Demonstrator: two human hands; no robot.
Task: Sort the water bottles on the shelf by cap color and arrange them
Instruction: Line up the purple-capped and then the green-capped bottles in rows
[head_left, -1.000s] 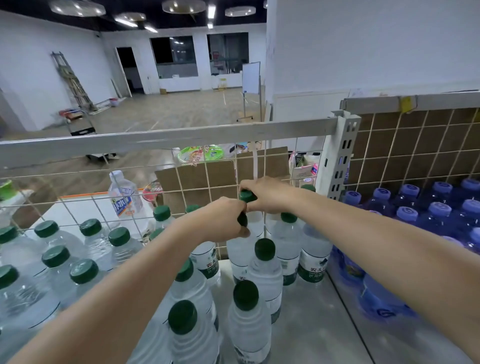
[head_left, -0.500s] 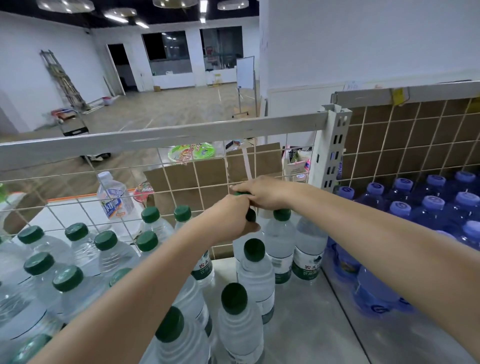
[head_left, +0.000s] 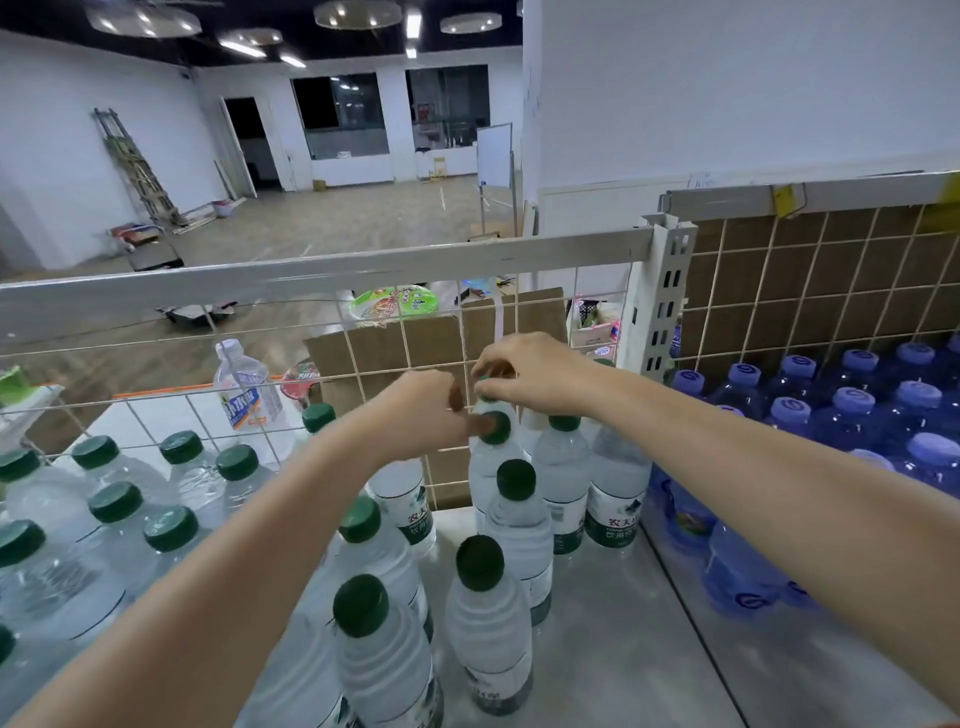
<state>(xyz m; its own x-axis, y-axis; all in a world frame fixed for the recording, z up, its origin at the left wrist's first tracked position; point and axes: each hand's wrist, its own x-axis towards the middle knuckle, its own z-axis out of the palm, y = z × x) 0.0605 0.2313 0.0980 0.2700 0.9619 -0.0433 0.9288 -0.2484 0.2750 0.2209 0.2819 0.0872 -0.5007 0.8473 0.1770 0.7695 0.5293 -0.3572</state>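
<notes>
- Green-capped bottle (head_left: 493, 462) stands at the rear of the shelf (head_left: 613, 623) by the wire grid (head_left: 363, 384); left hand (head_left: 421, 415) pinches its cap.
- Right hand (head_left: 535, 371) pinches the cap of the bottle behind it.
- Lower each bottle straight down, flush with its neighbours.
- Long axis is vertical, cap upward.

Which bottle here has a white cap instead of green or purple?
The blue-labelled bottle behind the wire grid, standing alone off the shelf; every other bottle's cap is green or purple.
</notes>
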